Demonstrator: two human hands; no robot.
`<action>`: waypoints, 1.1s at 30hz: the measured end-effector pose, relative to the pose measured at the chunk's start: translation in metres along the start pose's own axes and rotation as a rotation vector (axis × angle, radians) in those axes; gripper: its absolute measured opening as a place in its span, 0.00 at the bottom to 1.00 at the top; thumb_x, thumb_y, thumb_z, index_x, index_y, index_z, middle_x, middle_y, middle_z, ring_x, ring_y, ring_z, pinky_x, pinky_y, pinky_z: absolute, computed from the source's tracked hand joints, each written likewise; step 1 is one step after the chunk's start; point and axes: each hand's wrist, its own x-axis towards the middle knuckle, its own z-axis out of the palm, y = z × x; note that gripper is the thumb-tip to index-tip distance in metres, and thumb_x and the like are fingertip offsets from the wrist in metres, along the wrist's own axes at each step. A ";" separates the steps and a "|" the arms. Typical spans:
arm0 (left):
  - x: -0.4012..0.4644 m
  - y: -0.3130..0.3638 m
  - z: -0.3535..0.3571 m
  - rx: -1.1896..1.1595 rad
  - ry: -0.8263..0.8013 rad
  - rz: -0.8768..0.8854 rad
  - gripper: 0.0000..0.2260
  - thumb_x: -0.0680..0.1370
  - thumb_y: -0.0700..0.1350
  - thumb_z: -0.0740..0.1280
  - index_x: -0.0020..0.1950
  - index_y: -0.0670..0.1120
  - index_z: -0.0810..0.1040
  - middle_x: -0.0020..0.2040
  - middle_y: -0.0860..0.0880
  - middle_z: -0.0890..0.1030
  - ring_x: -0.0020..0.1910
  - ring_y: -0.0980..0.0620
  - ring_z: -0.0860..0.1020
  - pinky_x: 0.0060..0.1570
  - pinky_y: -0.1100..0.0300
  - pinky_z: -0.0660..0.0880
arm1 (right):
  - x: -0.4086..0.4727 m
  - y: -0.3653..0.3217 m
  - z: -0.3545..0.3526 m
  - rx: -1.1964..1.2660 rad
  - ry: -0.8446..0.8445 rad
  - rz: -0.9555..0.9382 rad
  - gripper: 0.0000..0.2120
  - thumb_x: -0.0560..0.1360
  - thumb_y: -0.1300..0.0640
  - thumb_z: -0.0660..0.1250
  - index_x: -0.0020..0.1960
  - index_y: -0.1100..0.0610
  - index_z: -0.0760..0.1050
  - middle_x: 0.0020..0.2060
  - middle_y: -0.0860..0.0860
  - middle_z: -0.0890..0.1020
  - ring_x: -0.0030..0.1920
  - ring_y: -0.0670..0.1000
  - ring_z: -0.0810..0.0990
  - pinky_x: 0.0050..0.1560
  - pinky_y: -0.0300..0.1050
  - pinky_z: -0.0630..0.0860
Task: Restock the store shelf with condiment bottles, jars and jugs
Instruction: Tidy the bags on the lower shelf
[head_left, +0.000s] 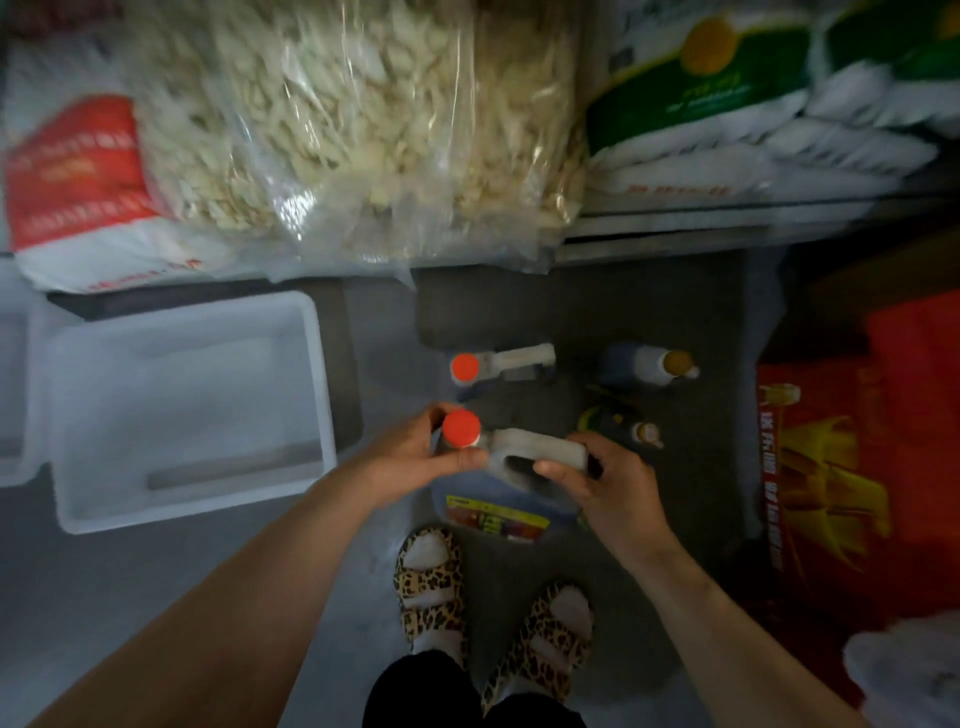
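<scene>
- I have the jug (498, 478) up off the floor, held over my feet; I judge this is the carry step, between pickup and shelf.
- My left hand (415, 457) curls round the neck just under the orange cap (461, 429); my right hand (602, 478) has its fingers (558, 472) hooked through the white handle (535, 448).
- A second jug (493, 366) and two smaller bottles (649, 366) stand on the floor beyond, well apart from my grip.
- Next I would need to lift it level toward the shelf edge (675, 228) above, keeping both grips firm; the weight looks considerable.
</scene>
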 end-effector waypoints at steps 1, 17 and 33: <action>-0.011 0.017 -0.006 -0.008 -0.003 0.000 0.24 0.73 0.54 0.73 0.66 0.52 0.72 0.59 0.57 0.77 0.63 0.56 0.74 0.54 0.68 0.69 | -0.011 -0.015 -0.012 0.013 0.007 0.001 0.28 0.62 0.23 0.66 0.49 0.44 0.78 0.43 0.43 0.84 0.46 0.44 0.83 0.47 0.51 0.82; -0.243 0.345 -0.128 0.142 0.176 0.327 0.29 0.66 0.72 0.71 0.60 0.55 0.80 0.54 0.55 0.83 0.54 0.53 0.80 0.56 0.55 0.76 | -0.184 -0.345 -0.250 -0.278 0.391 -0.222 0.20 0.73 0.37 0.69 0.54 0.52 0.79 0.43 0.44 0.79 0.44 0.45 0.76 0.40 0.42 0.70; -0.363 0.654 -0.182 0.238 0.386 0.883 0.21 0.71 0.67 0.69 0.59 0.58 0.76 0.55 0.55 0.81 0.56 0.52 0.77 0.55 0.56 0.73 | -0.252 -0.533 -0.483 -0.263 0.809 -0.507 0.17 0.73 0.36 0.69 0.42 0.50 0.78 0.36 0.45 0.82 0.39 0.49 0.81 0.38 0.47 0.75</action>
